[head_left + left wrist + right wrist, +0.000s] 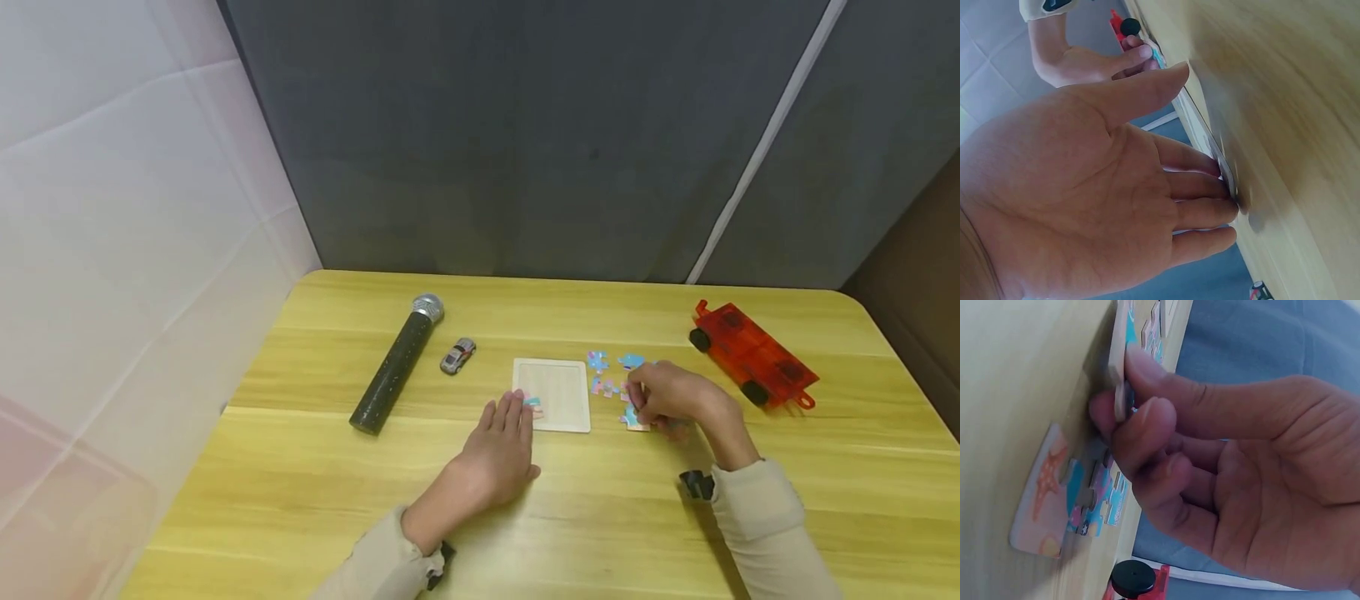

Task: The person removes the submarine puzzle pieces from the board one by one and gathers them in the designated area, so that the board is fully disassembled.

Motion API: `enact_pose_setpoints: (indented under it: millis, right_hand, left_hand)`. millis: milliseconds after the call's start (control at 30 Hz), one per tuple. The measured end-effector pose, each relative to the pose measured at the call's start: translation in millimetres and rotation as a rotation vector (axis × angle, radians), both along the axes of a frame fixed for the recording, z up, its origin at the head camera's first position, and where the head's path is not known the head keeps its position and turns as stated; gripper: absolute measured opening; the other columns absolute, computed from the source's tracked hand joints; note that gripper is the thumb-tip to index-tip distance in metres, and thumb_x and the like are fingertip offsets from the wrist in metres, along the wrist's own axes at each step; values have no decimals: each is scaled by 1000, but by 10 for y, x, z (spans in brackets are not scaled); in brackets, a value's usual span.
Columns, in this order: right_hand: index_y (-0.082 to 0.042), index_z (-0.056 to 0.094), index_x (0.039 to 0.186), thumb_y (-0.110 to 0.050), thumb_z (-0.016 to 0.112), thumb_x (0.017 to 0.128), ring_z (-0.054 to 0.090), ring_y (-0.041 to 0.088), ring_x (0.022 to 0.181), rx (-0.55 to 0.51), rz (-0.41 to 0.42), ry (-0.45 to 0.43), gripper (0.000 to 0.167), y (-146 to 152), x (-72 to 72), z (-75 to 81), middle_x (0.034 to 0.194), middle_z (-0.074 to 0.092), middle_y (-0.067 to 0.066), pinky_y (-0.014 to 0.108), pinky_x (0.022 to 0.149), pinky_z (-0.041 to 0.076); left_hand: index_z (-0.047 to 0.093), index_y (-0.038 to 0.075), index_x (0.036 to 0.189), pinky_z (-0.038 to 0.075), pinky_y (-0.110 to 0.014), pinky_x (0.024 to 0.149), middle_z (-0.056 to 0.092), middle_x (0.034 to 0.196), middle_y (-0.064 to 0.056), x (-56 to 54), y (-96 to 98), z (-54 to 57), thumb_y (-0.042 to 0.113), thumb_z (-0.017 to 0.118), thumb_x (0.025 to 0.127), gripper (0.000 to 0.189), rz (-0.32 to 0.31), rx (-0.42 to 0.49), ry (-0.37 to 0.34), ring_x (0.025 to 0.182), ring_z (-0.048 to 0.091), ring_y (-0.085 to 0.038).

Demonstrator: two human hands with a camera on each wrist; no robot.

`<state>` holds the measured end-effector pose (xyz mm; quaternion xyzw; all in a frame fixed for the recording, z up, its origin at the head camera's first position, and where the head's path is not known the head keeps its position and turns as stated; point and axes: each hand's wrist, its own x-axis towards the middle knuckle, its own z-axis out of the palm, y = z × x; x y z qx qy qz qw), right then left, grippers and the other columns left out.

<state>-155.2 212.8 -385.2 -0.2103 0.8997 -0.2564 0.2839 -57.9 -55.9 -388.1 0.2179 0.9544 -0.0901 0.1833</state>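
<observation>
Wooden puzzle tray, pale and square, is laid flat near the middle of a yellow wood-grain table. Its left edge is touched by the left hand, whose fingers are held straight and together, nothing being gripped. A few pink and blue pieces are seen already set in the tray's lower left corner. Loose puzzle pieces are scattered just right of the tray. One puzzle piece is pinched on edge between thumb and forefinger of the right hand, the other fingers being curled; it is held just above the table, beside an orange and blue piece lying flat. A black microphone and a small silver toy car are placed left of the tray; a red toy trailer is placed well to the right.
</observation>
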Motion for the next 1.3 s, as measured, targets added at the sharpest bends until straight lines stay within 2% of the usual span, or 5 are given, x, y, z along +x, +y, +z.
enact_pose_setpoints:
  millis: [200, 467, 700, 933, 1300]
  right_hand:
    - [-7, 63, 81, 7, 64, 99, 56, 19, 57, 110, -148, 22, 23, -88, 64, 12, 71, 62, 5, 29, 53, 45]
    - [-7, 61, 82, 0, 80, 95, 55, 27, 78, 373, -92, 208, 24, -211, 79, 43, 85, 58, 9, 46, 72, 48]
    - [-8, 65, 83, 1, 71, 100, 49, 16, 69, 156, 6, 324, 21, -391, 143, 91, 77, 58, 1, 32, 61, 43]
    - [-2, 71, 131, -4, 76, 102, 66, 22, 91, -15, 121, 383, 29, -926, 129, -109, 111, 68, 10, 39, 77, 61]
    - [-7, 67, 105, -6, 81, 99, 60, 18, 79, -10, 69, 394, 16, -1145, 193, -207, 107, 62, 9, 34, 67, 57]
  left_hand:
    - [34, 0, 170, 26, -47, 137, 26, 180, -22, -9, 5, 10, 48, 57, 113, 79, 3, -3, -2, 169, 26, -35]
    - [35, 0, 170, 26, -47, 136, 27, 179, -23, -8, 4, 11, 48, 58, 112, 79, 6, 2, 10, 168, 27, -36]
    - [38, 0, 169, 30, -49, 135, 31, 176, -28, -2, 7, -4, 49, 60, 111, 78, 15, 16, 33, 166, 31, -40]
    - [39, 6, 170, 31, -50, 134, 34, 176, -26, -12, -10, 17, 48, 61, 111, 76, 6, -5, 55, 165, 34, -38]
    - [33, 8, 173, 28, -51, 136, 33, 178, -21, -6, -1, 22, 51, 61, 111, 80, 22, -36, 52, 167, 32, -34]
